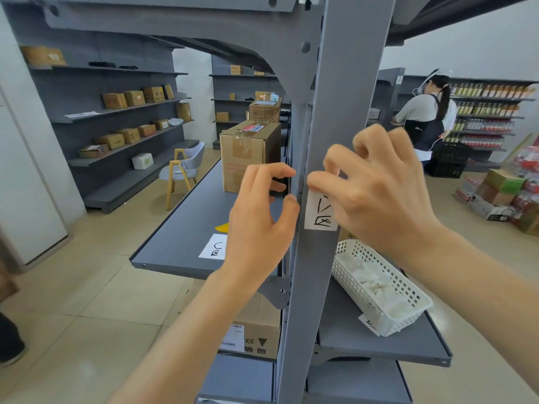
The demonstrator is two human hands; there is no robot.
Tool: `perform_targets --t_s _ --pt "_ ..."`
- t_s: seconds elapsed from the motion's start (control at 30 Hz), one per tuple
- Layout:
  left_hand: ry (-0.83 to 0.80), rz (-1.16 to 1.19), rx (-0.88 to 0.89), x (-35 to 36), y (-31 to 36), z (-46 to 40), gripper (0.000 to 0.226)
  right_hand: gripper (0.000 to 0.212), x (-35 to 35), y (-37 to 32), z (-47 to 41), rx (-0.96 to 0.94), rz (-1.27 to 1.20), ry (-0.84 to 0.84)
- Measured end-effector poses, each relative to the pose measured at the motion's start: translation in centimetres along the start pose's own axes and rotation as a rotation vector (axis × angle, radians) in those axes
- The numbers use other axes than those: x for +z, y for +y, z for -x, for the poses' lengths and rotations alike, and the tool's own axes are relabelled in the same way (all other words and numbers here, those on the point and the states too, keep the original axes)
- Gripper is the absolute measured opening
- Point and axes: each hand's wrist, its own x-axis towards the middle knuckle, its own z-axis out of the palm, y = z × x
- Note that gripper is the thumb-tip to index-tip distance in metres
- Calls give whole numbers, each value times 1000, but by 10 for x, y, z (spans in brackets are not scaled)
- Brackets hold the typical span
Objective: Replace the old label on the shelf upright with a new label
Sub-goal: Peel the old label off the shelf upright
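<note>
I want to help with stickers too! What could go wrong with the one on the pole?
The label may tear, since the right hand pinches only its top edge on the upright. The left hand is open beside the upright, not holding anything. The spare label lies loose near the shelf edge and might slide off.
</note>
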Motion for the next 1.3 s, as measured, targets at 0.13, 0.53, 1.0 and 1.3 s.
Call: perform_targets --t_s 0.13,0.53,1.0,1.3 --pt "16 -90 65 -1 -2 2 23 17 2 0 16 31 -78 -15" --pt "227 -317 304 1 6 -13 14 16 -2 -5 40 346 -272 133" --pt "282 -706 375 19 16 -13 9 12 5 -14 31 520 -466 81" --pt "173 -575 346 18 10 3 14 22 7 -4 35 390 -527 -15"
